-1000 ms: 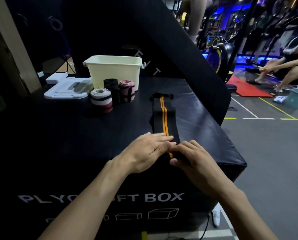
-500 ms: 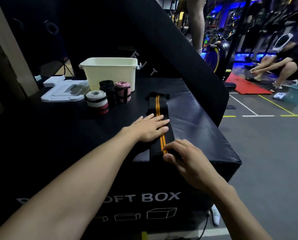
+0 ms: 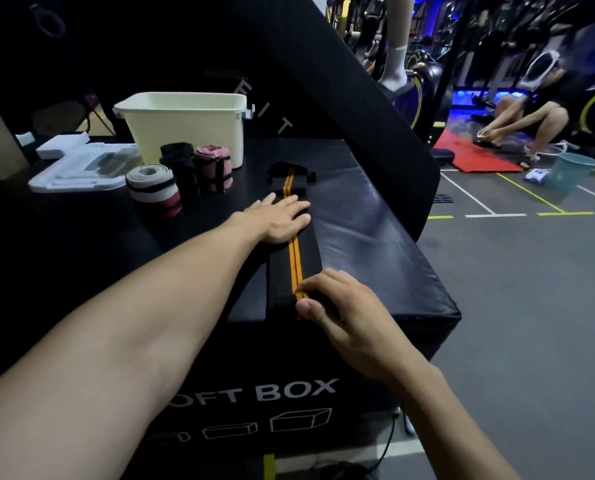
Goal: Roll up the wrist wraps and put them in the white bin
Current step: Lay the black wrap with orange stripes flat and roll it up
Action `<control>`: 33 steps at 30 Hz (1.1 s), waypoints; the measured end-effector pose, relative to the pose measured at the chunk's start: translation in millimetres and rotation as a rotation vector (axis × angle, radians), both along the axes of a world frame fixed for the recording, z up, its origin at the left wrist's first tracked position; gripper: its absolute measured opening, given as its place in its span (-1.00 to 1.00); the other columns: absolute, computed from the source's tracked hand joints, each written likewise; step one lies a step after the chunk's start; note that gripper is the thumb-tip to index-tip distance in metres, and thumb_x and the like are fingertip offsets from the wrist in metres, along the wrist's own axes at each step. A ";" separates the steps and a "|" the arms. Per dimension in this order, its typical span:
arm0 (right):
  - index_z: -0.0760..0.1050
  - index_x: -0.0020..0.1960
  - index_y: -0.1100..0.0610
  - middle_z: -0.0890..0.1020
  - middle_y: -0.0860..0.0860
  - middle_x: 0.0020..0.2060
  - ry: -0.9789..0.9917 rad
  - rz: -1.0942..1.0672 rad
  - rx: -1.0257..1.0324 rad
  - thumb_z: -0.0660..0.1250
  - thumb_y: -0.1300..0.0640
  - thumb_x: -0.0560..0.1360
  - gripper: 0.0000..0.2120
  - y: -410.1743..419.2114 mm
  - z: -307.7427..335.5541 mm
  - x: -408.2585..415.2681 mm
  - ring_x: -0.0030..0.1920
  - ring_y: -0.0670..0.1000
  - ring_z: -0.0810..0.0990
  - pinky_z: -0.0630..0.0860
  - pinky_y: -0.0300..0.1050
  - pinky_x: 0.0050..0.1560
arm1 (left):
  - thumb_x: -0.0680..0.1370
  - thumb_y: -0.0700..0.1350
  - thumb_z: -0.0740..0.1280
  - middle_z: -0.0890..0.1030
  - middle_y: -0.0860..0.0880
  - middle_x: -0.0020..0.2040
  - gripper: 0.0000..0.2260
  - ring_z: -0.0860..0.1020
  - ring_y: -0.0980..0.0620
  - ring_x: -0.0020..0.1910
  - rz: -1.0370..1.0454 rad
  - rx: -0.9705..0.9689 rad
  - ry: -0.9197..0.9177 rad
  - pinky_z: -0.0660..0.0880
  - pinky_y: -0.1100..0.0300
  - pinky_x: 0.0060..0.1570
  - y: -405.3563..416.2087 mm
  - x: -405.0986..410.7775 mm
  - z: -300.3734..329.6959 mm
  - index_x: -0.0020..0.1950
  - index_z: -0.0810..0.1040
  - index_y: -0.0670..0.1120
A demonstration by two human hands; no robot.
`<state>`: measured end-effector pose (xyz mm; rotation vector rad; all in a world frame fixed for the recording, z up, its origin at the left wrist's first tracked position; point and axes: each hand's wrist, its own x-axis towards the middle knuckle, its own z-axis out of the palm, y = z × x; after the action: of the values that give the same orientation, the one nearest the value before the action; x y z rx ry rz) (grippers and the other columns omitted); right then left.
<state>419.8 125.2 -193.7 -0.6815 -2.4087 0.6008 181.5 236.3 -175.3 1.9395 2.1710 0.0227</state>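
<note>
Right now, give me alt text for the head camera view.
A left hand presses flat on a black, orange-striped wrist wrap on a black box while the right hand pinches its near end. Three rolled wraps stand before a white bin.

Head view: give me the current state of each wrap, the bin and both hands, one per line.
Black wrap with orange stripes: unrolled, flat on the plyo box.
Left hand: flat, pressing the wrap's middle.
Right hand: pinching the wrap's near end at the box edge.
Grey, white and red wrap: rolled.
Black wrap: rolled.
Pink wrap: rolled.
White bin: upright, open; inside not visible.
</note>
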 end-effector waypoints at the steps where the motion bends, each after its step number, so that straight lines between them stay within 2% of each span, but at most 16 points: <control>1: 0.58 0.16 0.10 0.59 -0.06 -0.03 0.009 0.004 -0.014 0.24 -0.07 0.63 -0.71 1.3 -0.7 0.0 0.04 -0.03 0.53 0.46 -0.14 0.06 | 0.67 0.33 -0.12 -0.10 0.16 0.69 -0.45 -0.17 -0.13 0.67 0.003 -0.005 0.001 -0.17 -0.14 0.61 4.4 -2.6 -1.3 0.66 -0.03 0.26; 5: 0.58 0.15 0.10 0.58 -0.09 -0.05 0.038 0.008 -0.027 0.25 -0.06 0.64 -0.73 5.1 -3.1 -2.2 0.02 -0.06 0.54 0.45 -0.21 0.04 | 0.67 0.34 -0.13 -0.13 0.16 0.69 -0.44 -0.19 -0.15 0.67 0.030 -0.007 -0.005 -0.19 -0.15 0.61 22.7 -9.6 -3.8 0.66 -0.07 0.26; 8: 0.58 0.13 0.07 0.56 -0.13 -0.05 0.042 0.011 -0.044 0.24 -0.07 0.64 -0.75 6.7 -3.3 -2.4 0.02 -0.12 0.52 0.38 -0.32 0.02 | 0.68 0.29 -0.11 -0.08 0.16 0.69 -0.48 -0.13 -0.16 0.67 0.053 0.013 -0.011 -0.14 -0.18 0.61 31.4 -12.5 -3.9 0.65 -0.01 0.29; 11: 0.57 0.12 0.05 0.54 -0.16 -0.05 0.026 0.016 -0.039 0.23 -0.08 0.64 -0.75 8.3 -3.0 -3.0 0.02 -0.13 0.50 0.36 -0.33 0.01 | 0.69 0.23 0.00 0.10 0.13 0.68 -0.53 0.00 -0.20 0.64 0.049 0.104 -0.046 0.02 -0.20 0.57 35.5 -15.6 -5.4 0.62 0.17 0.29; 13: 0.56 0.12 0.05 0.53 -0.17 -0.06 0.014 0.018 -0.028 0.22 -0.09 0.65 -0.74 9.0 -3.1 -3.7 0.01 -0.12 0.49 0.35 -0.34 0.00 | 0.66 0.28 0.06 0.23 0.13 0.64 -0.56 0.09 -0.19 0.61 0.031 0.173 -0.067 0.12 -0.18 0.53 36.1 -17.9 -6.2 0.54 0.32 0.31; 17: 0.54 0.12 0.05 0.49 -0.17 -0.07 -0.012 0.013 -0.009 0.14 -0.16 0.64 -0.66 8.1 -3.4 -4.5 -0.01 -0.10 0.47 0.36 -0.30 -0.01 | 0.54 0.38 -0.01 0.35 0.06 0.58 -0.48 0.20 -0.15 0.60 -0.074 0.194 -0.083 0.15 -0.18 0.55 42.1 -26.4 -12.5 0.44 0.44 0.34; 20: 0.54 0.14 0.07 0.52 -0.12 -0.04 -0.031 0.012 0.001 0.12 -0.18 0.63 -0.62 6.5 -3.8 -4.2 0.00 -0.05 0.48 0.39 -0.21 0.02 | 0.64 0.22 0.15 0.45 0.09 0.50 -0.65 0.36 -0.07 0.52 -0.105 0.270 -0.090 0.31 -0.14 0.47 40.3 -23.3 -9.0 0.40 0.51 0.27; 22: 0.54 0.14 0.08 0.52 -0.10 -0.03 -0.033 0.006 0.007 0.12 -0.18 0.63 -0.61 5.1 -3.2 -3.7 0.00 -0.03 0.46 0.40 -0.19 0.04 | 0.64 0.15 0.26 0.57 0.12 0.34 -0.75 0.47 0.00 0.39 -0.086 0.341 -0.148 0.44 -0.10 0.35 39.5 -20.4 -8.6 0.30 0.57 0.26; 24: 0.55 0.15 0.09 0.50 -0.09 -0.01 -0.043 -0.007 0.017 0.15 -0.16 0.64 -0.64 3.2 -3.0 -3.7 0.01 -0.02 0.44 0.39 -0.20 0.06 | 0.57 0.16 0.35 0.60 0.14 0.12 -0.87 0.54 -0.03 0.25 -0.022 0.389 -0.240 0.50 -0.09 0.26 39.7 -19.5 -9.7 0.10 0.60 0.36; 26: 0.54 0.14 0.08 0.47 -0.10 0.01 -0.058 -0.021 0.023 0.15 -0.14 0.65 -0.67 1.7 -3.3 -5.4 0.03 -0.03 0.42 0.38 -0.21 0.07 | 0.52 0.20 0.37 0.60 0.19 0.10 -0.91 0.52 -0.05 0.24 -0.013 0.424 -0.250 0.50 -0.13 0.25 39.1 -18.1 -10.1 -0.08 0.58 0.46; 29: 0.53 0.11 0.04 0.44 -0.14 0.00 -0.069 -0.031 0.030 0.08 -0.17 0.65 -0.64 0.5 -3.0 -8.1 0.04 -0.04 0.41 0.40 -0.20 0.08 | 0.56 0.11 0.44 0.61 0.22 0.18 -0.94 0.43 -0.06 0.30 0.024 0.465 -0.210 0.46 -0.07 0.25 36.3 -9.9 -7.3 -0.03 0.67 0.32; 33: 0.52 0.07 0.03 0.42 -0.15 -0.02 -0.091 -0.035 0.015 0.08 -0.13 0.67 -0.68 -0.1 -1.0 -7.7 0.03 -0.05 0.39 0.37 -0.21 0.08 | 0.53 0.07 0.49 0.65 0.14 0.10 -0.95 0.52 -0.09 0.29 0.127 0.559 -0.252 0.50 -0.04 0.23 34.2 -2.8 -7.5 -0.03 0.71 0.22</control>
<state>412.1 125.1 -194.7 -0.7584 -2.4763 0.5475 178.7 270.4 -182.8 1.9058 2.2659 0.9324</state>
